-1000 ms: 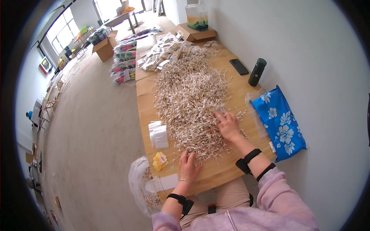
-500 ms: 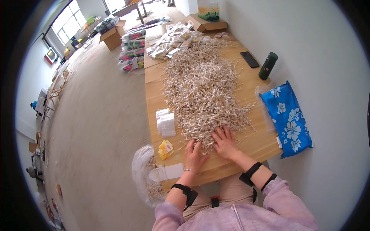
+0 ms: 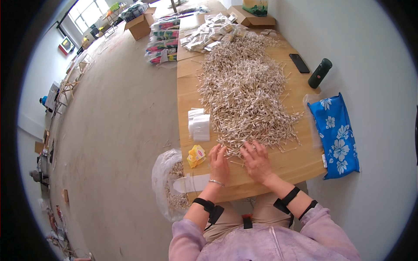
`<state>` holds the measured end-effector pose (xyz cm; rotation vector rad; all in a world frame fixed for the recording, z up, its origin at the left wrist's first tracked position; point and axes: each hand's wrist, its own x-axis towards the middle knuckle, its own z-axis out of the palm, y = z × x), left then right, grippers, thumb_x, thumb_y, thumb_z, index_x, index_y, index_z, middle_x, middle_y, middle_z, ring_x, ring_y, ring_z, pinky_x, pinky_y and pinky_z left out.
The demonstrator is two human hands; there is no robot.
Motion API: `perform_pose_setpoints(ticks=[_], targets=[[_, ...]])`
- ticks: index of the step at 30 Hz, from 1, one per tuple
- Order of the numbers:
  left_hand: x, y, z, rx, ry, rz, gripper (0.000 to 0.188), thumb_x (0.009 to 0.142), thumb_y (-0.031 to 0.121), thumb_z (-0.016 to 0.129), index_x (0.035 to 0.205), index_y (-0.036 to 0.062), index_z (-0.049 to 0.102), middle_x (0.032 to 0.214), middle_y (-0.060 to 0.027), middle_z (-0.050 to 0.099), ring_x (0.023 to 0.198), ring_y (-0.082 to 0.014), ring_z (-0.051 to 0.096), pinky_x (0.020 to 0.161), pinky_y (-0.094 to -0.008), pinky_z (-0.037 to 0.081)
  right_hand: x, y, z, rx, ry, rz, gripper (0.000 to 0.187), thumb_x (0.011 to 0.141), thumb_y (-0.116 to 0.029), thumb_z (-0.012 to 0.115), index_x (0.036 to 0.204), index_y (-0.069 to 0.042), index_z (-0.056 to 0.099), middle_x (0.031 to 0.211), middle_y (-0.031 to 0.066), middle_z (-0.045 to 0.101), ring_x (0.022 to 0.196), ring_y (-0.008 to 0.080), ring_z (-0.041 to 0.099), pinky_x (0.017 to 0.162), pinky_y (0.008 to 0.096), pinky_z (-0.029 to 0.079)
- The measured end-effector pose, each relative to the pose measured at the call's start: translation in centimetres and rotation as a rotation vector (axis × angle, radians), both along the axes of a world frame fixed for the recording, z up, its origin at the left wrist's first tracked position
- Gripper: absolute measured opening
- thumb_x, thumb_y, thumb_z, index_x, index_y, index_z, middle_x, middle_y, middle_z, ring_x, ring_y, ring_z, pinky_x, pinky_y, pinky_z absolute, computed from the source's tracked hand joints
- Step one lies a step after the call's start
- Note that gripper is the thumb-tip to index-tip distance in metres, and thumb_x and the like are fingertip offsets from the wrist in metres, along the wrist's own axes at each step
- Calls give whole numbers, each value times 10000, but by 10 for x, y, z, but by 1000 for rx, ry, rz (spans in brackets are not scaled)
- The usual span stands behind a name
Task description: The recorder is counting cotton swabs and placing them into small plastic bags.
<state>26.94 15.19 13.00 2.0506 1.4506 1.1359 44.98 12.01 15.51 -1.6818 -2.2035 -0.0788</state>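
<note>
A large heap of cotton swabs (image 3: 248, 91) with pale sticks and white tips covers the middle of the wooden table. My left hand (image 3: 219, 165) is at the heap's near left corner, fingers slightly bent and apart, with no swab visible in it. Touching the near edge of the swabs, my right hand (image 3: 257, 164) has its fingers spread, palm down. A few loose swabs lie between the two hands. To the left of my left hand are small yellow cards (image 3: 196, 156), with clear plastic bags (image 3: 200, 127) stacked beyond them.
A white strip (image 3: 191, 183) crosses the table's left edge, beside a hanging plastic bag of swabs (image 3: 174, 191). At right stand a blue flowered pack (image 3: 335, 135), a dark green bottle (image 3: 320, 73) and a phone (image 3: 299, 63). Filled packets (image 3: 213, 34) and a cardboard box (image 3: 252, 18) occupy the far end.
The view has shifted, so the table sits higher and farther right. My left hand has moved a little left, toward the yellow cards; my right hand has drawn slightly back toward me.
</note>
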Motion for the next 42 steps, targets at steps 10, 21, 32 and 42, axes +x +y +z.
perform_pose_setpoints(ticks=[10,21,32,42], targets=[[-17,4,-12,-45,128,50,407,707,-12,656,1106,46,599,1162,-135,547,1134,-329,468,987,-414,372,40,25,-16,-118,-66,-3,564,834,-292,599,1366,-199,436,1477,2,328,1370,308,226,1116,529,128],[-6,16,9,-58,171,62,437,718,9,659,1145,83,596,1138,-110,558,1124,-307,474,967,-403,391,4,6,-6,-37,-40,105,482,824,-139,529,1301,-96,480,1391,81,405,1334,292,279,1124,468,156],[-8,16,-15,21,154,-28,184,776,55,652,960,67,666,1005,-73,629,990,-279,562,883,-386,440,48,27,-23,-39,-108,-47,523,820,-268,606,1309,-117,501,1413,7,400,1343,258,269,1108,495,162],[-7,-8,1,-65,77,115,230,775,115,688,996,67,649,1010,-99,606,1002,-283,538,873,-399,422,10,30,-3,50,55,7,401,786,-196,637,1169,-93,577,1198,43,530,1168,232,431,1006,389,316]])
